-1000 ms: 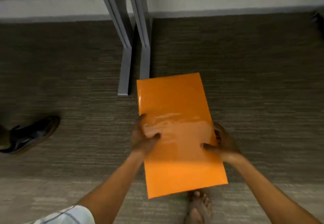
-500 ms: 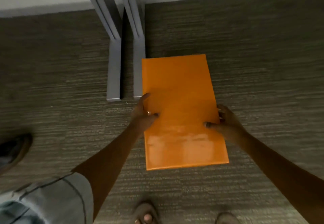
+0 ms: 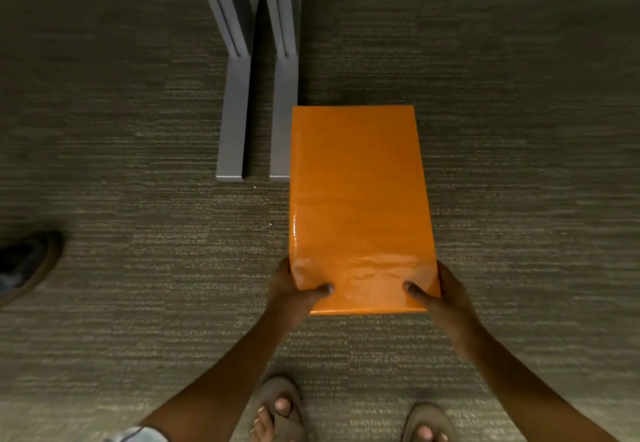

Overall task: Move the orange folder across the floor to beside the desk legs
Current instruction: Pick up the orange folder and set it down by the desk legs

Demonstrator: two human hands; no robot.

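Your left hand (image 3: 292,291) and right hand (image 3: 446,294) each pinch a near corner of the orange folder (image 3: 360,199), thumbs laid on its glossy top, the other fingers tucked out of sight beneath or behind the edge. The folder runs lengthwise away from you, its left edge lying right against the nearer of the two grey desk legs (image 3: 284,119) in this view, its far half alongside that foot and its near half reaching past the foot's end toward you. To finish the step well, lower the near end evenly with both hands so the folder lies flat on the carpeted floor (image 3: 519,164), keep the long edge parallel to the foot rather than riding up on it, and open both hands together so it does not skew. The glossy cover looks slick, so press lightly. You cannot tell from here whether the far end already rests on the carpet or hangs just above it, nor whether the left edge touches the leg or overlaps it. The desk itself is cut off at the top, a dark shoe (image 3: 29,265) at the left edge is blurred, and your sandalled feet (image 3: 277,410) are cropped at the bottom.
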